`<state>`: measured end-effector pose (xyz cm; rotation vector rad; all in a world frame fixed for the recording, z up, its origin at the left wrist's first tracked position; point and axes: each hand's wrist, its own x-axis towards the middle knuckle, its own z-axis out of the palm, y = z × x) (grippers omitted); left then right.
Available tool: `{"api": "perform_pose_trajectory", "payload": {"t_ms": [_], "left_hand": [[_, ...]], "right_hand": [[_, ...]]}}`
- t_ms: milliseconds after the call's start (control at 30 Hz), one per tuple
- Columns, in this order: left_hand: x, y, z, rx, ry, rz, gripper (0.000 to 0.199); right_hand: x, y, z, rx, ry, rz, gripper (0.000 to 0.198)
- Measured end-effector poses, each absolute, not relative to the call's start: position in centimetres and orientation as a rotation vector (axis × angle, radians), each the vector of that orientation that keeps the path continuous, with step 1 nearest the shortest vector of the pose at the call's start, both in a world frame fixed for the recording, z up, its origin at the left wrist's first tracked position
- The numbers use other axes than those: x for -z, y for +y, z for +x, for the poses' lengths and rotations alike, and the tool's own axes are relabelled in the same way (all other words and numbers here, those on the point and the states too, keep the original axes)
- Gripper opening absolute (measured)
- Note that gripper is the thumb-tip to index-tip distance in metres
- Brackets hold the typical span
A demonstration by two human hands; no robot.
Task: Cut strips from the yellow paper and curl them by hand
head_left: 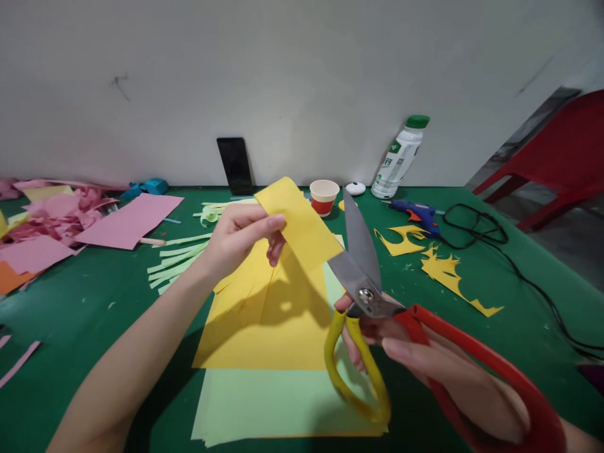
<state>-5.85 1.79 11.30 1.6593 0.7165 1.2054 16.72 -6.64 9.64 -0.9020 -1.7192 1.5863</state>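
My left hand [248, 233] pinches a yellow paper strip [302, 226] between thumb and fingers, holding it tilted above the table. Its near right corner meets the blades of the scissors [361, 258], which stand apart. My right hand [453, 371] grips these scissors, one handle yellow and the other red; some fingers are hidden behind the handles. Under both hands lie yellow sheets [292, 352] on top of a pile of light green paper [264, 402]. Shadows of the hands and strip fall on the yellow sheets.
Yellow scraps [446, 274] and a blue glue gun [419, 214] with a black cord lie right. A paper cup [324, 198], bottle [401, 157] and phone [234, 165] stand along the wall. Pink paper [129, 223] and green fringed strips [179, 258] lie left.
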Motion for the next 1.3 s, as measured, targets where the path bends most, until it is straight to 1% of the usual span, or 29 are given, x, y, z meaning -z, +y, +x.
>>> {"api": "perform_pose_trajectory", "payload": {"t_ms": [67, 133, 233, 333, 367, 400, 500, 567, 700, 800, 900, 933, 967, 1000, 1033, 1100, 1133, 1233, 1300], "left_hand": [[-11.2, 2.3, -5.9, -1.352, 0.741, 1.579, 0.029], [-11.1, 2.9, -5.8, -1.506, 0.769, 1.454, 0.032], [-10.8, 3.7, -5.4, -1.597, 0.786, 1.279, 0.036], [-10.5, 3.7, -4.8, -1.556, 0.764, 1.175, 0.034], [-10.4, 3.6, -4.6, -1.536, 0.757, 1.149, 0.032], [-10.3, 3.5, -4.3, -1.517, 0.750, 1.127, 0.029], [-9.9, 2.9, -3.6, -1.462, 0.738, 1.060, 0.020], [-9.7, 2.7, -3.3, -1.438, 0.742, 1.024, 0.017], [-9.4, 2.3, -3.0, -1.374, 0.757, 1.011, 0.016], [-9.5, 2.0, -2.9, -1.338, 0.760, 1.022, 0.015], [-9.5, 1.6, -2.5, -1.306, 0.781, 1.029, 0.017], [-9.5, 1.5, -2.4, -1.290, 0.788, 1.028, 0.019], [-9.5, 1.3, -2.2, -1.270, 0.795, 1.030, 0.020], [-9.5, 1.2, -2.0, -1.250, 0.803, 1.036, 0.021], [-9.5, 1.0, -1.8, -1.229, 0.810, 1.047, 0.021], [-9.6, 0.7, -1.8, -1.186, 0.821, 1.098, 0.019], [-9.7, 0.4, -1.9, -1.158, 0.819, 1.149, 0.019], [-10.4, -0.4, -2.7, -1.099, 0.802, 1.408, 0.033], [-11.0, -1.1, -3.2, -1.209, 0.823, 1.628, 0.040]], "right_hand": [[-9.3, -6.5, 16.7, -1.559, -1.677, -0.961, 0.025], [-8.9, -6.0, 16.8, -1.400, -1.696, -1.138, 0.025], [-8.1, -4.6, 17.2, -0.899, -1.904, -1.510, 0.029], [-6.6, -2.5, 17.9, -0.264, -2.117, -1.876, 0.041], [-6.1, -1.8, 18.1, -0.149, -2.157, -2.030, 0.043], [-5.5, -1.2, 18.3, -0.103, -2.197, -2.150, 0.044], [-4.1, 0.0, 18.8, -0.041, -2.156, -2.295, 0.042], [-3.5, 0.4, 19.2, -0.038, -2.139, -2.325, 0.040], [-3.2, 0.6, 20.0, -0.076, -2.168, -2.298, 0.036], [-4.4, 0.2, 20.2, -0.099, -2.176, -2.215, 0.031], [-6.9, -0.7, 19.4, -0.193, -2.187, -2.017, 0.036], [-7.8, -1.1, 18.9, -0.303, -2.201, -1.865, 0.036], [-8.7, -1.5, 18.3, -0.575, -2.088, -1.585, 0.035], [-9.5, -1.9, 17.6, -0.807, -1.950, -1.403, 0.036], [-10.2, -2.1, 17.0, -0.946, -1.836, -1.280, 0.035], [-11.2, -2.4, 16.1, -1.047, -1.707, -1.181, 0.024], [-11.6, -2.4, 15.8, -1.070, -1.647, -1.151, 0.021], [-12.2, -2.0, 15.8, -1.217, -1.414, -1.046, 0.022], [-12.5, -1.7, 16.2, -1.387, -1.258, -0.991, 0.024]]}}
